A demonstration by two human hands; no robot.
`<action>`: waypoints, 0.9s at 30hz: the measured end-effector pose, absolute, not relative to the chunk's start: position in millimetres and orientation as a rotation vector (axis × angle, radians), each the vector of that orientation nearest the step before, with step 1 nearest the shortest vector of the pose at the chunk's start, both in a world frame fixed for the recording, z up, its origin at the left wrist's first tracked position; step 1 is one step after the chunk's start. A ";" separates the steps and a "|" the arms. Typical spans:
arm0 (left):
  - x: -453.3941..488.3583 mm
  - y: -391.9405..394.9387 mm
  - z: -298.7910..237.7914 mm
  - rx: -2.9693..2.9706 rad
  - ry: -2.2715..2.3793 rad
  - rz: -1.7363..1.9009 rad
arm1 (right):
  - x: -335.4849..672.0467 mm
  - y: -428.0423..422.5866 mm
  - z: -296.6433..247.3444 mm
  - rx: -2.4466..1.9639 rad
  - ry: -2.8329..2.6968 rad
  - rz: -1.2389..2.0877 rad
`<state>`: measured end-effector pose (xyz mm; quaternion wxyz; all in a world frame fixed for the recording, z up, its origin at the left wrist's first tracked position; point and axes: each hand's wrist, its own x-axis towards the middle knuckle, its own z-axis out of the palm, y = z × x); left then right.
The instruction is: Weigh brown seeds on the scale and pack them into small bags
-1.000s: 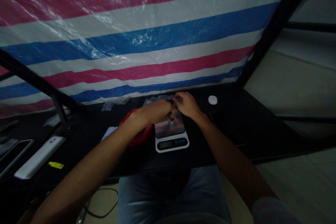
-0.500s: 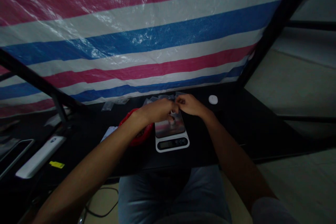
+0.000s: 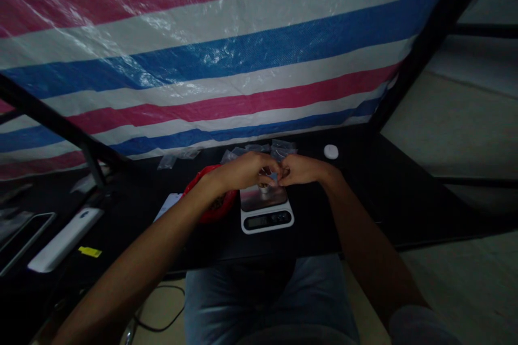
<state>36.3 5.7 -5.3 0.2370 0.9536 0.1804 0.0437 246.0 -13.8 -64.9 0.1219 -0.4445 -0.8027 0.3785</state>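
Note:
Over a kitchen scale with a metal plate and white body, my two hands meet at the fingertips. My left hand is closed in a pinch on a small clear plastic bag, which looks bluish here. My right hand is closed at the same bag's right side. Below the left fingers a small pale object shows on the plate, too dark to name. To the left stands a red container holding small brown pieces, partly hidden by my left forearm.
Several clear plastic bags lie along the back of the black table. A white rounded case is at the right. On the left are a paper, a yellow item, a long white device and a phone.
My hands have come together over the scale, the right one shifting slightly toward me. The small bag now shows between the fingertips, and the bags behind are less covered.

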 end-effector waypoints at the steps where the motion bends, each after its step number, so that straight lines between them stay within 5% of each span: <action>1: 34.9 4.6 -5.1 2.601 0.496 0.135 | 246.0 -14.4 -63.7 -1.303 -2.338 1.108; 11: 8.9 6.1 -8.3 2.530 0.738 0.293 | 238.4 -21.8 -48.4 -1.080 -2.039 1.137; 18: 5.4 22.6 -39.7 2.649 0.777 0.097 | 227.2 -13.5 -62.1 -1.084 -2.047 1.075; 27: -40.4 15.1 -11.1 2.579 1.167 -0.174 | 223.8 -5.8 -82.2 -1.188 -2.200 0.947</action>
